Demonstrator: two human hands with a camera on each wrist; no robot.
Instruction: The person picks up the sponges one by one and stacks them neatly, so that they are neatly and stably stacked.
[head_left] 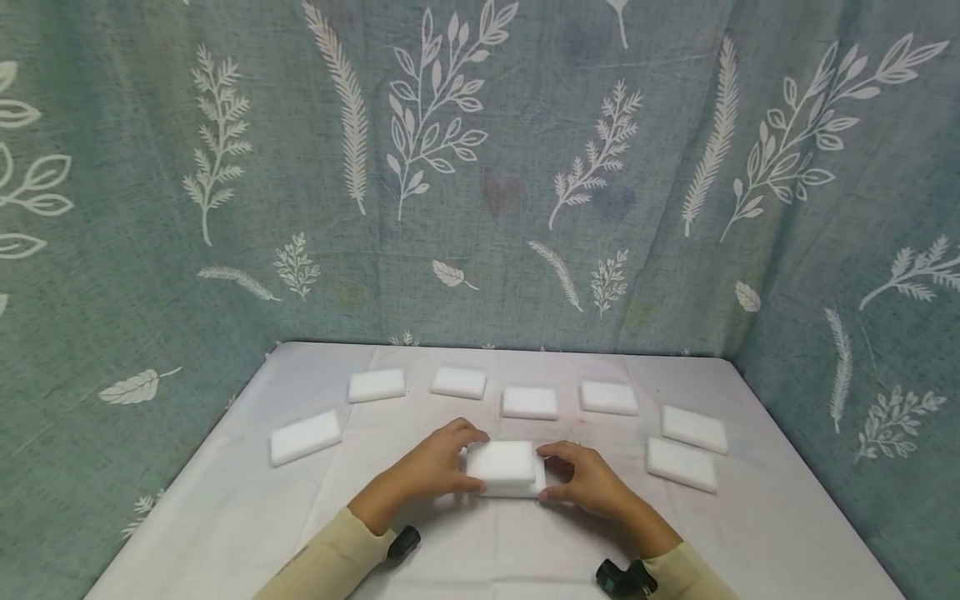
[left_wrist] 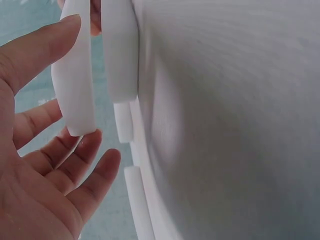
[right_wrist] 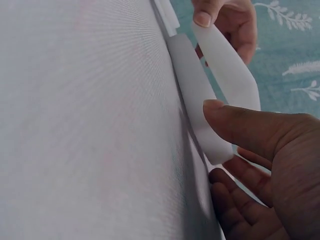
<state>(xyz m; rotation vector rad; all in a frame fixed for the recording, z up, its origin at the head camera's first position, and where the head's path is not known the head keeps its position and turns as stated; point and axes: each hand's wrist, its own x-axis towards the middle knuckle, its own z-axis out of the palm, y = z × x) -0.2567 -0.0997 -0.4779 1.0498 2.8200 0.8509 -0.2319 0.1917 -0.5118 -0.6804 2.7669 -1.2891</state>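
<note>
Two white rectangular sponges are between the hands at the middle of the table. My left hand pinches the upper sponge between thumb and fingers. In the left wrist view a narrow gap parts this upper sponge from the lower sponge. My right hand holds the lower sponge by its right end, which lies at the tabletop. The right wrist view has the right thumb on the lower sponge, with the fingers partly hidden behind it.
More white sponges lie in an arc on the white-covered table: one at far left, several along the back, such as the middle one, and two close together at right, the nearer one included. Leaf-patterned curtains enclose the table.
</note>
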